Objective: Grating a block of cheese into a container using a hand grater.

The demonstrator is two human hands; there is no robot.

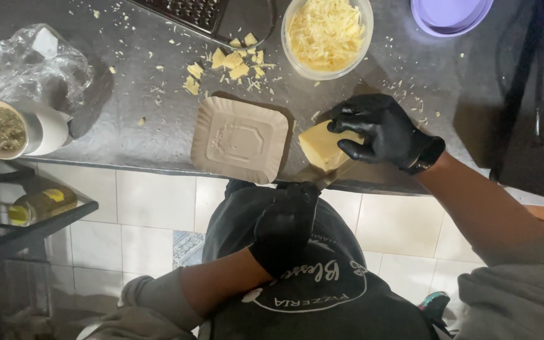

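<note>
A dark, slightly glossy counter (146, 119) runs across the upper half of the frame, littered with pale cheese crumbs and shreds. At the top centre sits a clear bowl of grated cheese (327, 34), with the corner of a metal grater (190, 11) to its left and a small heap of cheese chunks (231, 60) just below the grater. A lilac lid (451, 12) peeks in at the top right edge. In the middle of the counter lies a square brown paper tray (240, 138), its near edge hanging over the counter's rim. At the upper left is crumpled clear plastic wrap (29, 63), and just under it a white cup of green dried herbs (7, 129). Below the counter the wall and floor are pale tile, and a dark shelf at the lower left carries a small jar lying on its side (39, 204).

The right hand (382, 129), in a black glove, reaches in from the lower right and is curled over the far end of a yellow block of cheese (322, 146), fingers clamped on it; the block rests at the counter's near edge, just right of the paper tray. The left hand (288, 226), also gloved in black, comes up from the lower left and is closed in a fist around the handle of a knife (332, 176), whose blade lies against the block's near side. The person wears a dark apron (322, 296).
</note>
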